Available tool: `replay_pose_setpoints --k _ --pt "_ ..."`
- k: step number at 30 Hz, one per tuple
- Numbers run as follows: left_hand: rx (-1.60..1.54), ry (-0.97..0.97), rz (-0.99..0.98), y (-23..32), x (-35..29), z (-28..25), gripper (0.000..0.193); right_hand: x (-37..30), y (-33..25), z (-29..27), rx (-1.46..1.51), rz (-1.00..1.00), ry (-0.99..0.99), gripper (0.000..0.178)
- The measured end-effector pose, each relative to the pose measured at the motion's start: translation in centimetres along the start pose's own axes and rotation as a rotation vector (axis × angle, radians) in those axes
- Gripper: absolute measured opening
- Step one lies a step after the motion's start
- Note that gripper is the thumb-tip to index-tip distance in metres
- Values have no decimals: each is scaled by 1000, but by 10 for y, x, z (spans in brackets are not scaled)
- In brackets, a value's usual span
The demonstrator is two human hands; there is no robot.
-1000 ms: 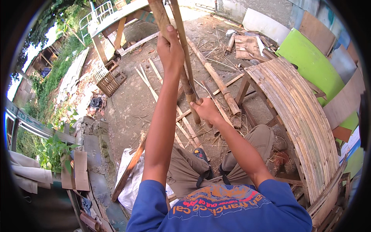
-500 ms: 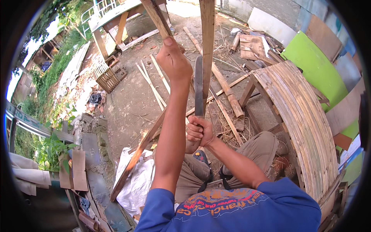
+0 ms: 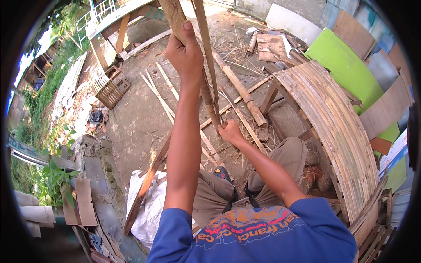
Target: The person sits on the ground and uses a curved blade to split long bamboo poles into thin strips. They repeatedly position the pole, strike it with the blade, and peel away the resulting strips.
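Bamboo pole (image 3: pixel 173 15) slants from the top centre of the frame toward the middle, the left hand (image 3: pixel 184 55) wrapped around its upper length; the right hand (image 3: pixel 230 131) is curled, seemingly on a knife (image 3: pixel 219 117) mostly hidden. The pole should handle stiff and fairly light, smooth outside, splintery along split edges, so a grip on the rounded side, clear of the knife, seems best.

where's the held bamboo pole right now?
Head view, upper part, just left of centre: the bamboo pole slants from the top edge through the left hand, its lower end by the right hand.
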State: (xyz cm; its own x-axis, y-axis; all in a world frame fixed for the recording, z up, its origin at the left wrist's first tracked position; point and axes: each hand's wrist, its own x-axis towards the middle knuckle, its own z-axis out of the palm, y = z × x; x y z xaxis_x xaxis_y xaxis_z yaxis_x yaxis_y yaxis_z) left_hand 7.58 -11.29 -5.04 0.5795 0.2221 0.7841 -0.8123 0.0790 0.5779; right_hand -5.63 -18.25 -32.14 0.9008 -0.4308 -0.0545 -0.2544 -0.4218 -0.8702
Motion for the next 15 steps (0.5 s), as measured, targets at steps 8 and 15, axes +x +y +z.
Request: replay_pose_setpoints --k 8,15 --pt "131 -24 27 19 9 -9 64 -29 41 24 -21 341 -297 35" --pt "93 -92 -19 -12 19 -4 65 -20 94 24 818 565 -697 28"
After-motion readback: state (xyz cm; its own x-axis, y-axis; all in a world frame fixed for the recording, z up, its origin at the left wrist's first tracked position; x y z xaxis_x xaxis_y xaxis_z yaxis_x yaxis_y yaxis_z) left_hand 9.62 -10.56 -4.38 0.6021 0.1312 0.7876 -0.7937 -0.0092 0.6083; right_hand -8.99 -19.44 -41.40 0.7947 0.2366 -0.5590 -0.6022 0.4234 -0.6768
